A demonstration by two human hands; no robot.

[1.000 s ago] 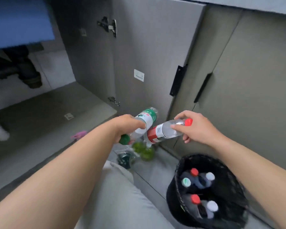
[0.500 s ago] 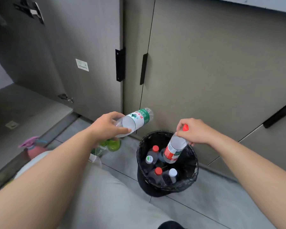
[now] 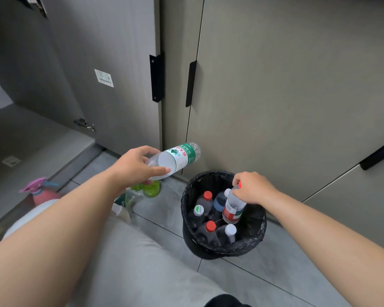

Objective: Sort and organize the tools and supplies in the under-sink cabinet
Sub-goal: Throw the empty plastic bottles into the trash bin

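Right hand (image 3: 252,188) clamps the neck of the red-label bottle (image 3: 232,209), fingers curled over the red cap. The bottle hangs upright with its base inside the mouth of the black-lined bin (image 3: 187,209), among the capped bottles (image 3: 207,195) already there. Half a second ago it hung higher, at the rim; a second ago it was level, up by the open cabinet door (image 3: 111,63).

- Judgement: the drop is nearly made, and letting go should finish this bottle.
- Left hand (image 3: 138,167) grips the green-label bottle (image 3: 180,157) at its cap end. It lies roughly level over the floor (image 3: 169,209), left of the bin and apart from it. Earlier it nearly touched the other bottle; now the two are well apart.
- Judgement: it goes in next.
- Pink spray bottle (image 3: 39,191) sits far left, unsorted.
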